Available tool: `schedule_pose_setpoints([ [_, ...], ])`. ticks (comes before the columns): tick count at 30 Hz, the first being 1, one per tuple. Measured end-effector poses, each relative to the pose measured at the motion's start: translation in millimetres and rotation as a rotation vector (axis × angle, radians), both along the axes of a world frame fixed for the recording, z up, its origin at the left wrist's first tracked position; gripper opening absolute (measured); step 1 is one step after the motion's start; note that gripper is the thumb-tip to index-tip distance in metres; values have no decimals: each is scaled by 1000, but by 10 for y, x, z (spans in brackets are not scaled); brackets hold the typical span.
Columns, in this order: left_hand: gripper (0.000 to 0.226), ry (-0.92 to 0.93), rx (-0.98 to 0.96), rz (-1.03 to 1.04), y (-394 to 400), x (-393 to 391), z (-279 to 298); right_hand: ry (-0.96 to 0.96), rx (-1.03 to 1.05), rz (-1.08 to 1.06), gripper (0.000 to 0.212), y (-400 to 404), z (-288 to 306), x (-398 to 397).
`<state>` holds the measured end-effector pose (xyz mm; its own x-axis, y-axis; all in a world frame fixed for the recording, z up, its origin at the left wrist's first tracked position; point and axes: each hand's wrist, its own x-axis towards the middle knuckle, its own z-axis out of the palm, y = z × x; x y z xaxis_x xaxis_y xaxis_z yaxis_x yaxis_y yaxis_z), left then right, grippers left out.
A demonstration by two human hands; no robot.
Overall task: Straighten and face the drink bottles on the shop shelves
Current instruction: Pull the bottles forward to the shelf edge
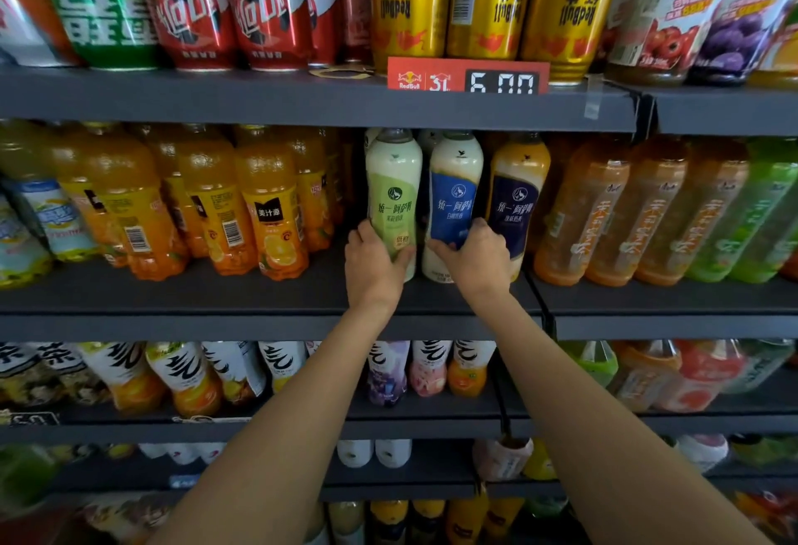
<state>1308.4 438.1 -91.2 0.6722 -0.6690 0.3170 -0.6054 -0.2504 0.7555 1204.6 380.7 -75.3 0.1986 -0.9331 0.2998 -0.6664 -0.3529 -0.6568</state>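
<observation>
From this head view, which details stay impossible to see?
- Bases of the green-label bottle and blue-label bottle: covered by the left hand and right hand.
- Bottles behind them: hidden by the front row.
- Bottom shelf labels: blurred.
- Top cans: cut off by the frame edge.

dark grey metal shelves (302,100) run across the whole frame in stacked tiers, seen close from the front. a red price tag (467,77) reading 6.00 is clipped to the top shelf edge, upper centre. a black vertical divider (645,113) splits the shelving at right, where a second bay (725,110) begins. light falls from above and dims toward the lower tiers.
</observation>
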Motion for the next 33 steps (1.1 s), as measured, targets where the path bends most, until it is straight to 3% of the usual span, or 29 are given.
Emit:
schedule_pose_setpoints([
  [20, 59, 28, -6, -76, 1, 131, 12, -4, 32, 20, 46, 79, -74, 121],
  [25, 69, 73, 42, -43, 107, 143, -144, 30, 108, 6, 51, 199, -262, 90],
  [29, 65, 68, 30, -25, 186, 202, -215, -59, -38, -109, 41, 286, -223, 100],
  [31, 71, 75, -30, -56, 195, 239, -187, -127, -175, -67, 36, 346, -150, 146],
  [33, 78, 92, -51, -108, 193, 260, -138, -67, -232, 34, 33, 399, -89, 227],
])
